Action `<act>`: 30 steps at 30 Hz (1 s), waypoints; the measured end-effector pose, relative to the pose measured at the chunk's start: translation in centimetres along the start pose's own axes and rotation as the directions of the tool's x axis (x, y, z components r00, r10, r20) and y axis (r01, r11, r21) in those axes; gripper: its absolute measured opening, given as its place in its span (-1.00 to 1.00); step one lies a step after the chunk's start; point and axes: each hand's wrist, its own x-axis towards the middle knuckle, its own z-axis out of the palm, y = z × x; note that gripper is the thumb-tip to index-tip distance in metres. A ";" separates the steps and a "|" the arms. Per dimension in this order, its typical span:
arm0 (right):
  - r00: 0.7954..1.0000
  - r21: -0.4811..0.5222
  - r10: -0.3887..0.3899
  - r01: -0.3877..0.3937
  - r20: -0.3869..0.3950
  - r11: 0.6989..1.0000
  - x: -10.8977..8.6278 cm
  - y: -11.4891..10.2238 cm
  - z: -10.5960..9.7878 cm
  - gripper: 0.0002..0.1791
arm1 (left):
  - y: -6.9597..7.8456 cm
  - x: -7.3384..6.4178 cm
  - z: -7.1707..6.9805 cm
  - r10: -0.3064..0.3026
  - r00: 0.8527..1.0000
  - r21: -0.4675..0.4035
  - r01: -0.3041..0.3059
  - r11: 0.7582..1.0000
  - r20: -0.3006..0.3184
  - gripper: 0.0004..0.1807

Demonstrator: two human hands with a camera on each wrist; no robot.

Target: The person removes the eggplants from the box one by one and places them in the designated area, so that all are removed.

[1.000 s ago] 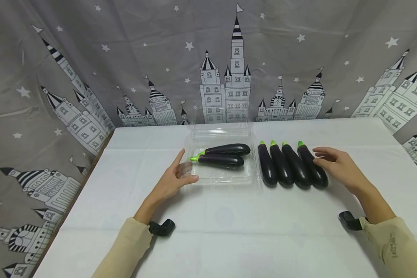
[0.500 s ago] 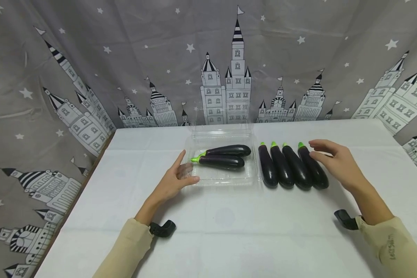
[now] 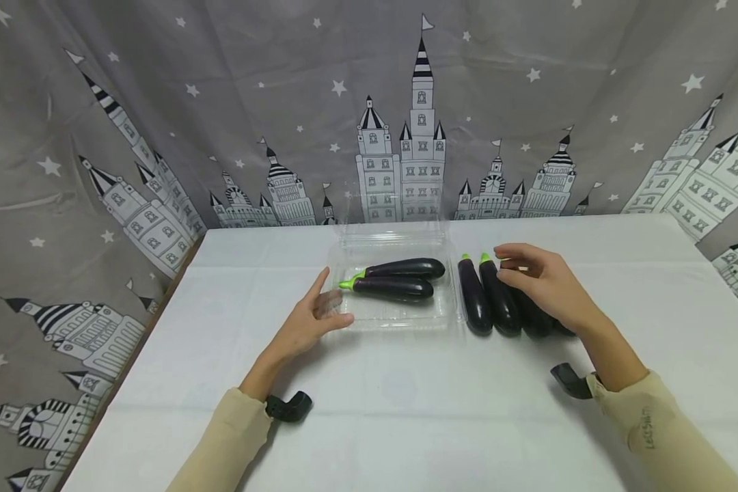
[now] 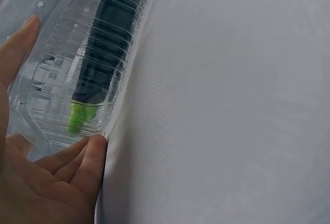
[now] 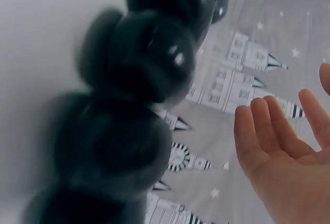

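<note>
Centre-left: left hand (image 3: 301, 321), thumb spread from fingers, touches clear box (image 3: 400, 320). Right of centre: right hand (image 3: 550, 283), fingers loosely bent, empty, above eggplants (image 3: 500, 299); mid-body grip seems safest.

The right grip (image 3: 544, 283) has shifted left, now hanging over the two rightmost eggplants (image 3: 532, 320), apparently just above them.

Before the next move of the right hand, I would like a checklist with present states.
1. Lid of the clear container: ok, raised open.
2. Left hand: ok, touches the container's left end.
3. Space inside: ok, bare floor shows beside the two packed eggplants.
4. Loose eggplants: ok, four lie right of the container.
5. Right hand gripping one: not ok, it hovers over them, holding nothing.
6. Stems of the two rightmost eggplants: cannot tell, the hand hides them.
</note>
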 end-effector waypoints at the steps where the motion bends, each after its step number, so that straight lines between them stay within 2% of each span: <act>1: 1.000 0.014 0.000 0.000 0.007 1.000 0.2 -0.2 0.3 -0.54 | 0.0 0.0 0.0 -0.001 1.000 0.001 0.001 1.000 0.000 0.13; 8: 0.998 0.067 0.002 -0.006 0.057 0.998 1.3 -1.3 2.5 -0.52 | 0.2 -0.1 0.1 -0.001 1.000 0.012 0.001 1.000 -0.005 0.14; 17: 0.989 0.119 -0.060 0.044 0.133 0.992 2.8 -2.2 5.8 -0.52 | 0.0 0.0 0.1 -0.001 1.000 0.016 0.002 1.000 -0.004 0.14; 23: 0.983 0.173 -0.082 0.053 0.164 0.984 4.0 -3.0 7.1 -0.53 | -0.1 0.0 -0.1 0.011 1.000 0.029 -0.011 1.000 -0.013 0.14; 30: 0.977 0.179 -0.083 0.047 0.196 0.983 5.5 -3.4 9.0 -0.53 | 0.1 -0.2 -0.1 0.014 1.000 0.023 -0.014 1.000 -0.011 0.14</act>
